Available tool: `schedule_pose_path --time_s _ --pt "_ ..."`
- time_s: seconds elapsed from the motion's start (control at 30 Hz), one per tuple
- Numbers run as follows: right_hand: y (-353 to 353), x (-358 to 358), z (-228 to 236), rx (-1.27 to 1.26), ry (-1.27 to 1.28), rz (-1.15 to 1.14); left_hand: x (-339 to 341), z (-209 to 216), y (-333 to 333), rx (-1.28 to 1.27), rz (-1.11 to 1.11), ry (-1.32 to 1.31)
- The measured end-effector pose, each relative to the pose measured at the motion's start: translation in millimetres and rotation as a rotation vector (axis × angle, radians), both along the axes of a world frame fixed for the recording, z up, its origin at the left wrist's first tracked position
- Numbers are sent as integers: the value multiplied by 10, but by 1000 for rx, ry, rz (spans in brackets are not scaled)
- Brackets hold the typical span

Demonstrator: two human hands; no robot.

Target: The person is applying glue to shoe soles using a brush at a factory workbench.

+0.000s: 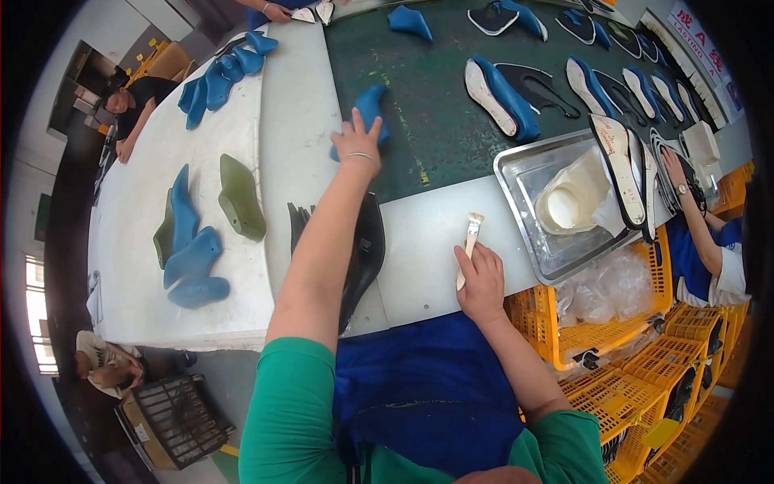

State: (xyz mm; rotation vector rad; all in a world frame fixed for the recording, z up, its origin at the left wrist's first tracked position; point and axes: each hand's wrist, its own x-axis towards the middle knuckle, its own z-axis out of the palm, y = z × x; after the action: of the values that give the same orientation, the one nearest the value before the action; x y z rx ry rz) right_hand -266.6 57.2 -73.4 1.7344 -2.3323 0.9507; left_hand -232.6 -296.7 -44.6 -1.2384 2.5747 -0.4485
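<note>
L fingers point(376, 127) spread over 1 blu last point(372, 98), touch unclear | R fingers point(465, 264) closed rnd 1 brush point(472, 232) | 1 metal tray point(556, 252)

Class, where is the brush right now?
In the head view, the brush is right of centre, in the right hand, left of the metal tray.

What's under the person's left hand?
A blue shoe last; its two ends show beyond the left hand. The hand covers its middle, so any contact beneath the palm cannot be seen.
</note>
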Motion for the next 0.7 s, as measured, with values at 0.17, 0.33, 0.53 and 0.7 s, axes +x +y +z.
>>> schedule_pose_path --time_s 0.17,0.33,0.53,0.7 --pt "15 -33 -17 1 -13 -3 -287 -96 318 274 171 6" --pt "33 -53 -4 20 -39 1 -280 -164 68 269 263 31" --pt "36 -54 -48 -16 -50 18 -215 -199 -85 375 330 84" --pt "48 -42 -90 -31 -37 1 142 85 -363 899 287 248"
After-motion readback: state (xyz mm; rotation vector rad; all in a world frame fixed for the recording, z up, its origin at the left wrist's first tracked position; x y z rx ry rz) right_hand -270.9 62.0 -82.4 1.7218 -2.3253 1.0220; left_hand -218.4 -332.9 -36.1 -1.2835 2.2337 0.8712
